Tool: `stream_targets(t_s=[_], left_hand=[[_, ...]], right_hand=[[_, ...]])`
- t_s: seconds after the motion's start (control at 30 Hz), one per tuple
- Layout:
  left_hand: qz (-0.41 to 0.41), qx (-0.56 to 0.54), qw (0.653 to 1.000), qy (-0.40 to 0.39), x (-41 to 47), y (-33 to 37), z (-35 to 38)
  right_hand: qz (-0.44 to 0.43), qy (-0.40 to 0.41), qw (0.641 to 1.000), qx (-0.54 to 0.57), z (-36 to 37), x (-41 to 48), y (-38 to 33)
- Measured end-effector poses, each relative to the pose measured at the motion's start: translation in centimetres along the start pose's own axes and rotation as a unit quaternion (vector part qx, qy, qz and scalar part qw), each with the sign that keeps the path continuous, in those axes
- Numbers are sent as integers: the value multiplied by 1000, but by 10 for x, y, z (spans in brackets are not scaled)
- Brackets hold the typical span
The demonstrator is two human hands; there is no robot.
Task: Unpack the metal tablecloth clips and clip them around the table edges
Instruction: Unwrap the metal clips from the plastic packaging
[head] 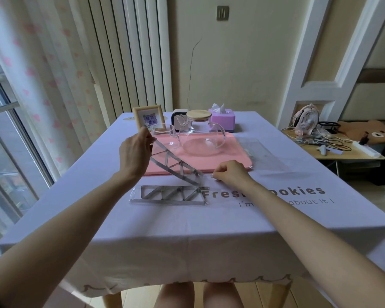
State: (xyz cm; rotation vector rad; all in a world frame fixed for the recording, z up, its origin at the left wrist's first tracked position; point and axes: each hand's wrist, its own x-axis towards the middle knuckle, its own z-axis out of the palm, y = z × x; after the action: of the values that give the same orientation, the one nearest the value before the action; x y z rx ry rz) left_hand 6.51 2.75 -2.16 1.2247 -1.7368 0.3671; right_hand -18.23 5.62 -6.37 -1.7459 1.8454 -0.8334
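A clear plastic packet of metal tablecloth clips [176, 165] is held tilted above the table, its far end raised. My left hand [135, 152] grips the raised far end. My right hand [230, 173] pinches the packet's low near end, fingers closed on the plastic. A second packet of metal clips [170, 195] lies flat on the lilac tablecloth [187, 236] just below the first. An empty-looking clear wrapper [260, 155] lies to the right of the tray.
A pink tray [238, 156] holds a glass teapot [200, 136] with a wooden lid and a glass cup [165, 133]. Behind stand a framed picture [149, 117] and a purple tissue box [222, 118]. A side table with a fan [306, 117] and cables stands at the right.
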Motion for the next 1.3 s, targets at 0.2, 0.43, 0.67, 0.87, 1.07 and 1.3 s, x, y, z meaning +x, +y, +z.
stream_targets(t_s=[0.2,0.43,0.67,0.87,1.07,1.3], left_hand=[[-48,-97,994,-34,19,-1,7],[-90,-311,938,-126,46,26,0],[-257,-493,825,-101,47,29,6],[-229,-422,824,-301,5,38,23],[-210,-385,827,-351,-19,36,47],[-216,-380,850,-295,-21,31,48]], right_hand=[[-81,-6,995,53,-1,4,-12],[-165,3,965,206,-2,23,-82],[-172,15,946,273,-13,32,-113],[-139,60,939,310,-25,25,-119],[-140,94,929,331,-36,31,-123],[-153,138,911,358,-46,31,-127]])
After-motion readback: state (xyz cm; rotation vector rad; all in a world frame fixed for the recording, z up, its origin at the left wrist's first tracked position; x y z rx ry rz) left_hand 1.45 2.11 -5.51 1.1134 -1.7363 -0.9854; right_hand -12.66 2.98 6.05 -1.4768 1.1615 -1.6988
